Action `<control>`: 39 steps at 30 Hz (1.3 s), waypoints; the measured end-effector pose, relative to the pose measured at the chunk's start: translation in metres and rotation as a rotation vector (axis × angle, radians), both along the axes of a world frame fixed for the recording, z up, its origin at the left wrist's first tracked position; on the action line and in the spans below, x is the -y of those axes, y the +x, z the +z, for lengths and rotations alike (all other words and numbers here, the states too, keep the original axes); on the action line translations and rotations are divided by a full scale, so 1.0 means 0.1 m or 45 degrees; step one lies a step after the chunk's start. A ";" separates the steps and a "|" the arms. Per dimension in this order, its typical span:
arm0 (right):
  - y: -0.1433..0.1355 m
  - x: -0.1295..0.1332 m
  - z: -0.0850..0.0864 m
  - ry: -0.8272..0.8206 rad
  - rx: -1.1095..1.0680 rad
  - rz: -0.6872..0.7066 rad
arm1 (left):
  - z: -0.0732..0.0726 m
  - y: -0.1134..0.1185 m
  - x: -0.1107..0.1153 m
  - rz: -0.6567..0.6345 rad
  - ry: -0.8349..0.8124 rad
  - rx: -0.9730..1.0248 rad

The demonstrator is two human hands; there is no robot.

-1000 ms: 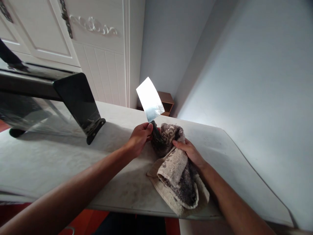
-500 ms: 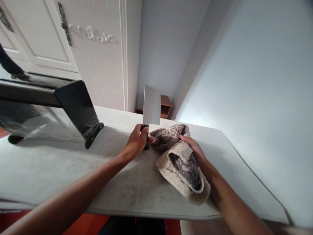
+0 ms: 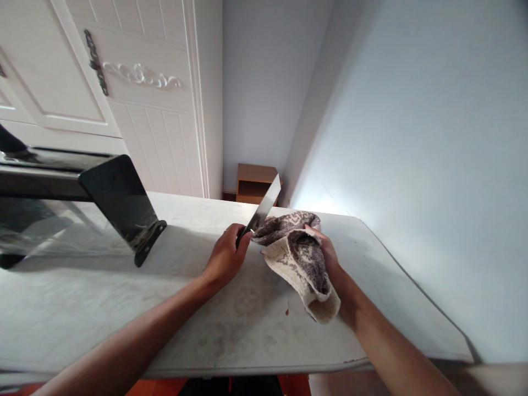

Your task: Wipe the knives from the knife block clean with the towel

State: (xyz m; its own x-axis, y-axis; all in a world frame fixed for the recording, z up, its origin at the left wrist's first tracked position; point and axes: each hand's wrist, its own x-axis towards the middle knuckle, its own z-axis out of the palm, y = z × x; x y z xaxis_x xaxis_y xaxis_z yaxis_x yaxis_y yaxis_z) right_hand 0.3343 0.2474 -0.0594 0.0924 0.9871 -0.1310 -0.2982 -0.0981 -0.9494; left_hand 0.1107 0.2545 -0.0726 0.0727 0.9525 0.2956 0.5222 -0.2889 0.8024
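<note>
My left hand (image 3: pixel 229 250) is closed round the black handle of a cleaver (image 3: pixel 266 203), whose broad metal blade points up and away to the right, seen at a slant. A brown and cream patterned towel (image 3: pixel 307 258) is bunched in my right hand (image 3: pixel 328 250), with its loose end hanging down toward me. The towel's far left corner lies close by the cleaver's handle and lower blade; whether they touch I cannot tell. Most of my right fingers are hidden behind the cloth.
Both hands are above a pale, stained tabletop (image 3: pixel 185 330). On the left stands a black-framed knife block (image 3: pixel 119 203) with clear sides and a dark handle on top. Behind are a white cabinet (image 3: pixel 160 121), a small brown wooden shelf (image 3: pixel 256 173) and a pale wall (image 3: pixel 412 137) on the right.
The cleaver has turned from showing its flat face to a narrow slant leaning right. The towel's hanging end has shifted slightly. The whole view has tilted a little upward.
</note>
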 end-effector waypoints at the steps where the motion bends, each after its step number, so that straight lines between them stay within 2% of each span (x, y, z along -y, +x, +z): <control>1: -0.01 0.00 0.01 -0.026 -0.046 -0.013 | -0.01 0.00 0.01 -0.016 0.042 -0.045; 6: -0.02 -0.01 0.06 -0.001 -0.177 -0.070 | 0.00 0.00 0.07 -0.100 0.144 -0.238; 11: -0.03 0.00 0.06 -0.142 -0.271 -0.075 | 0.06 0.03 0.17 -0.243 0.143 -0.604; 14: -0.02 -0.01 0.06 -0.144 -0.285 -0.108 | 0.06 0.03 0.19 -0.283 0.186 -0.725; 21: 0.07 -0.01 0.12 -0.124 -0.289 -0.116 | 0.07 -0.03 0.13 -0.260 0.245 -0.752; 29: 0.39 -0.17 0.02 0.114 -0.120 -0.300 | 0.08 -0.08 0.13 -0.221 0.302 -0.766; 34: 0.34 -0.15 0.08 0.070 -0.213 -0.311 | 0.05 -0.10 0.12 -0.222 0.353 -0.716; 39: 0.29 -0.15 0.08 0.133 -0.238 -0.310 | 0.00 -0.12 0.10 -0.215 0.374 -0.613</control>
State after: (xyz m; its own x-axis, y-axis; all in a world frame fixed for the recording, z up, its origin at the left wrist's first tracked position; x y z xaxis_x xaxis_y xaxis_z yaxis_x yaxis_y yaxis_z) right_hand 0.3637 0.2624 -0.0518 0.3117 0.9478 -0.0670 -0.4710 0.0929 -0.8772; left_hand 0.0987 0.2450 -0.0726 0.4079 0.7992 0.4414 0.7354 -0.5741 0.3599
